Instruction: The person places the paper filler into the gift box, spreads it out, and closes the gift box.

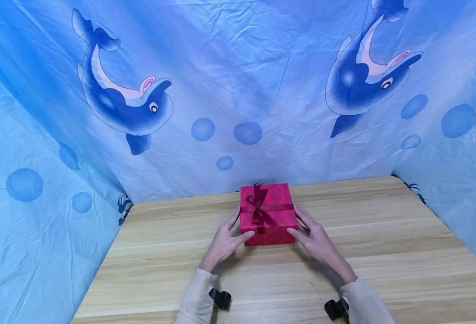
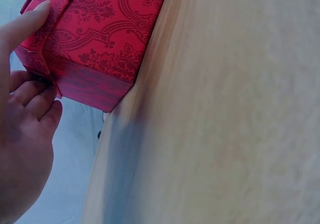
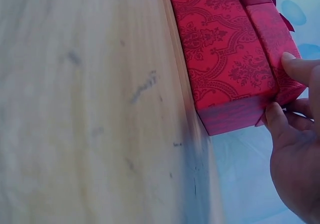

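Observation:
A red patterned gift box (image 1: 268, 238) stands on the wooden table, with a dark red ribbon and bow (image 1: 257, 213) across its lid (image 1: 278, 195). My left hand (image 1: 223, 240) holds the lid at its left side, thumb on the front face. From the other side my right hand (image 1: 316, 243) grips it the same way. In the left wrist view, the left fingers (image 2: 37, 96) curl at the lid's lower rim. The right wrist view has the right thumb (image 3: 295, 66) on the lid and fingers bent under its edge. What the box contains is hidden.
The wooden table (image 1: 161, 252) reaches back to a blue curtain (image 1: 270, 153) printed with dolphins and bubbles, close behind the box. More curtain hangs along both sides. A small black camera (image 1: 222, 298) is on the left wrist, another (image 1: 336, 309) on the right.

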The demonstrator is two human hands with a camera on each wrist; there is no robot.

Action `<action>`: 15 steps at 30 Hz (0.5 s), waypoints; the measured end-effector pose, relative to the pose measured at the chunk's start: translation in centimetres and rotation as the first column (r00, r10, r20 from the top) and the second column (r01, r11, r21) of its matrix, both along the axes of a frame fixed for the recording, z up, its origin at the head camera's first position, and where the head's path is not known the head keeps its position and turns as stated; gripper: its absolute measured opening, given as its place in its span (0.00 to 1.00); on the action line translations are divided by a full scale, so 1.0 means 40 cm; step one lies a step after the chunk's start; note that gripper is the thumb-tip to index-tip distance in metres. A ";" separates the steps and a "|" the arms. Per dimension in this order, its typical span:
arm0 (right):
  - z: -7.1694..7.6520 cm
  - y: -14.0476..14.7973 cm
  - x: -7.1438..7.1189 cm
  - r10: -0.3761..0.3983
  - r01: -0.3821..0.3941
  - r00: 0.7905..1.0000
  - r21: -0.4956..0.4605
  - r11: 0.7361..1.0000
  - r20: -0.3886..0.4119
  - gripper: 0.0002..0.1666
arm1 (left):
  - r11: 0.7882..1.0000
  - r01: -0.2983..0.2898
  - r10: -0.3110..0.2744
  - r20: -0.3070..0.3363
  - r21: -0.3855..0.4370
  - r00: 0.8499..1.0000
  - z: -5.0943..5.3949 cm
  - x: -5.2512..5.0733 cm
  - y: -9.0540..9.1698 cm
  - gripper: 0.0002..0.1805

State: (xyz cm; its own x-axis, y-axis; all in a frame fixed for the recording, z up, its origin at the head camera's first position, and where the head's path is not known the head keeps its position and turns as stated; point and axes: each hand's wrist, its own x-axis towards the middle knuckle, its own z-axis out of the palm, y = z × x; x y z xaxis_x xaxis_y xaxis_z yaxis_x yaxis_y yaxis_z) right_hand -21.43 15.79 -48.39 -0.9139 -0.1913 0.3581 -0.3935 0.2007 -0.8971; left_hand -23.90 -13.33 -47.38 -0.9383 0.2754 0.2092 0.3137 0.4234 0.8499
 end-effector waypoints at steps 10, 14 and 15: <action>-0.020 0.004 0.007 -0.053 0.054 0.998 0.033 0.998 -0.045 0.37 | 0.998 0.021 -0.021 -0.002 -0.064 1.000 0.000 0.013 -0.002 0.52; -0.031 0.023 0.027 -0.121 0.132 0.990 0.174 0.976 -0.076 0.37 | 0.991 0.029 -0.032 -0.027 -0.134 0.999 -0.008 0.027 -0.011 0.54; -0.033 0.030 0.034 -0.144 0.159 0.986 0.224 0.962 -0.082 0.38 | 0.987 0.019 -0.026 -0.044 -0.157 0.999 -0.010 0.032 -0.015 0.54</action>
State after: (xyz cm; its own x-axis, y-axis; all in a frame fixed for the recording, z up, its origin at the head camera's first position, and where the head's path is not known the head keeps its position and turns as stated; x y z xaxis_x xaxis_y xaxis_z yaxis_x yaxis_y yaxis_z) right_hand -20.05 16.98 -49.69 -0.9149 -0.1363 0.3800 -0.3982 0.4594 -0.7940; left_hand -22.61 -13.92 -47.80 -0.9220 0.3289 0.2043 0.3616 0.5427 0.7581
